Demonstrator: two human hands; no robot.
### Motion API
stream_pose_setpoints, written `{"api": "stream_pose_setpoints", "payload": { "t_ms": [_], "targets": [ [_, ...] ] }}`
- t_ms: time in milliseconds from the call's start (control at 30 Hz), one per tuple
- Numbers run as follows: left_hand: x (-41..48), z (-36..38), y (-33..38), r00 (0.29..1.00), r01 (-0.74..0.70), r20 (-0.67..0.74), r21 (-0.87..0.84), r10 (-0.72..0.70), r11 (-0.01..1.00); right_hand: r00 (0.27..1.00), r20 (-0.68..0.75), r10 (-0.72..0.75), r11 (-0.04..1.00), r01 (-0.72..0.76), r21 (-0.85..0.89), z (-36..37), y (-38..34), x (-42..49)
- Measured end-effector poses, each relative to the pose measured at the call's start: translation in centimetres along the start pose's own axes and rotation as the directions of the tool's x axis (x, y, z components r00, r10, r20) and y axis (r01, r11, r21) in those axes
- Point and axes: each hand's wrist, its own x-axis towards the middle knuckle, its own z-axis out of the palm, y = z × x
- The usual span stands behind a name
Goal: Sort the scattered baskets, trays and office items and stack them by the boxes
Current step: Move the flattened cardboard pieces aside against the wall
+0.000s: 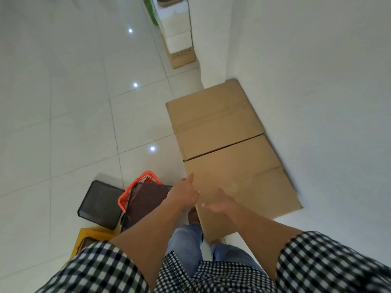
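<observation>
Two closed cardboard boxes (230,144) stand side by side along the white wall. To their left on the floor an orange plastic basket (135,188) holds a dark mesh tray (148,199) tilted inside it. A black mesh tray (99,205) lies beside them, and a yellow tray (88,237) sits lower left. My left hand (184,195) hovers at the near box's left edge with fingers stretched, holding nothing. My right hand (220,204) is over the near box top, fingers relaxed and empty.
A white wall (317,81) runs along the right. Farther down the wall stands a stack of white packs on a cardboard box (179,39), with something green beside it. Glossy white floor tiles (74,102) spread to the left. My legs in jeans are below.
</observation>
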Motion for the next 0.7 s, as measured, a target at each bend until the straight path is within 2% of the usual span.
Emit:
{"api": "stream_pose_setpoints", "payload": {
  "t_ms": [300, 433, 533, 700],
  "targets": [
    [2.9, -1.2, 3.9, 0.99, -0.106, 0.113, 0.217, 0.082, 0.97, 0.986, -0.136, 0.1, 0.961, -0.061, 0.269, -4.1, 1.4, 0.3],
    [4.5, -1.2, 5.4, 0.974, -0.169, 0.188, 0.257, 0.122, 0.952, 0.975, -0.162, 0.154, 0.927, -0.086, 0.364, -5.1, 2.4, 0.5],
    [5.2, -1.3, 6.0, 0.963, -0.216, 0.219, 0.287, 0.156, 0.933, 0.96, -0.199, 0.196, 0.914, -0.105, 0.392, -5.0, 2.8, 0.3],
    [5.8, -1.3, 6.2, 0.944, -0.282, 0.274, 0.378, 0.185, 0.882, 0.916, -0.305, 0.262, 0.928, -0.151, 0.342, -4.7, 2.9, -0.8]
  ]
}}
